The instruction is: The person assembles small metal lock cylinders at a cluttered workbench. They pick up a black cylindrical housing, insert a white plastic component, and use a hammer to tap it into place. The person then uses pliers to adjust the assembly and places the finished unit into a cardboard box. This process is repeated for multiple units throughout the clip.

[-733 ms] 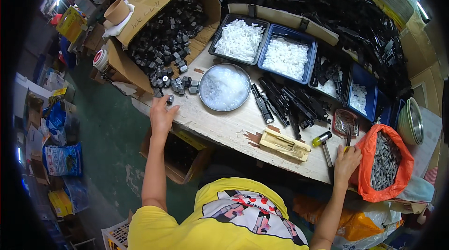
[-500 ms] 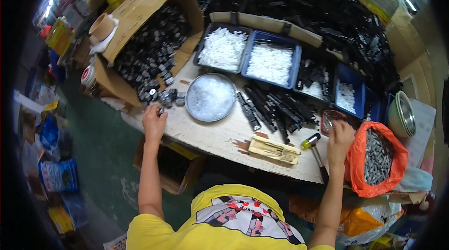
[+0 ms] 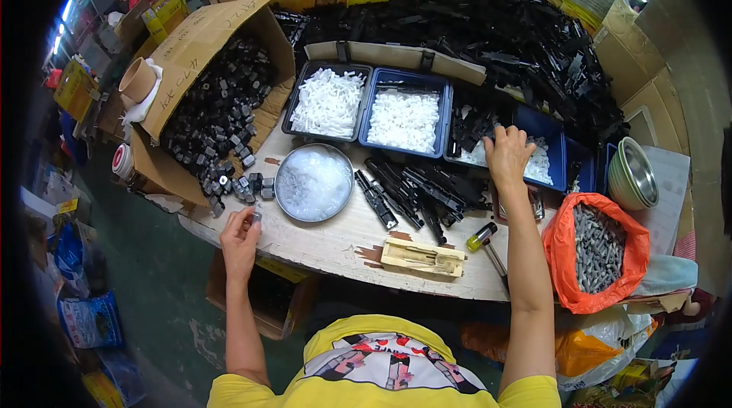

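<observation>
Left-hand status: the left hand (image 3: 239, 246) is over the near-left part of the worktop (image 3: 297, 249), its grip closed on a small grey block (image 3: 256, 217) pinched at thumb and fingertips. The block sits near the loose blocks (image 3: 248, 187) at the mouth of the cardboard box (image 3: 179, 65) and left of the round metal dish (image 3: 314, 220).

Right-hand status: the right hand (image 3: 509, 158) reaches across the worktop to where the dark bin (image 3: 459, 161) meets the blue bin (image 3: 543, 123). Its fingers curve downward, but their tips are obscured. Whether the grip is closed on a part, and which bin it enters, cannot be told.

Handling guidance: the left hand should hold the block with light, steady pressure, clear of the loose blocks, so that it is not mixed with them. The right hand is best brought down from above with curved fingers; a flat sweep would probably scatter the white pieces (image 3: 540, 168) over the rim. The operator should look at the fingertips, since black parts (image 3: 473, 124) lie close by and a mixed pick seems the likeliest fault. On any withdrawal, the forearm should be lifted clear of the hammer (image 3: 482, 237) and the orange-red bag (image 3: 560, 255), both near it. The cream fixture (image 3: 423, 257) should be left unobstructed.
</observation>
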A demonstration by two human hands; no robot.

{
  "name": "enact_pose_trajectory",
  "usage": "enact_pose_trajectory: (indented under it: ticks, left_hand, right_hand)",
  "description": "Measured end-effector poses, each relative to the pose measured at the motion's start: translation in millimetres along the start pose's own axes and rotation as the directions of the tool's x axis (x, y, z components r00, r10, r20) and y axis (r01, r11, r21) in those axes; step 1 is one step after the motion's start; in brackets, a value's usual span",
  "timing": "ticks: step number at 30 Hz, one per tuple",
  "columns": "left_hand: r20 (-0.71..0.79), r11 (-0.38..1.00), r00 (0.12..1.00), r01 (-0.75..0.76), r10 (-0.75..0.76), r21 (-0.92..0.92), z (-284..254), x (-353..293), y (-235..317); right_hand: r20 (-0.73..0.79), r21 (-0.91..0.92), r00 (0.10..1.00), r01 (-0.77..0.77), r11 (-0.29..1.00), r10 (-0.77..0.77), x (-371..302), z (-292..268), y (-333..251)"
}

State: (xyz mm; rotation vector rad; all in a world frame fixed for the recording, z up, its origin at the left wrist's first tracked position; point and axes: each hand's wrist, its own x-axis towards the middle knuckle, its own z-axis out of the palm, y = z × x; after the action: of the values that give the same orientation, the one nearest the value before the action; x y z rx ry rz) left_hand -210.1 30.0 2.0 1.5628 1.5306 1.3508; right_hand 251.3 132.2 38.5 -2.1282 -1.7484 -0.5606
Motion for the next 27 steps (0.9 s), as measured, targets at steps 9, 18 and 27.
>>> enact_pose_trajectory:
  ticks: [9,18,27]
  left_hand:
    - [0.542,0.417,0.77,0.638,-0.337,-0.647,46,-22,36]
    - [0.727,0.339,0.613,0.786,-0.31,-0.517,91,-30,59]
    - [0.695,0.5,0.636,0.745,-0.334,-0.442,105,-32,64]
  right_hand:
    - [0.1,-0.046,0.925,0.374,0.926,-0.368,20,5,-6]
    - [-0.055,-0.07,0.76,0.644,0.762,-0.648,11,-47,4]
    - [0.109,0.512,0.791,0.474,0.716,-0.602,-150,-83,-58]
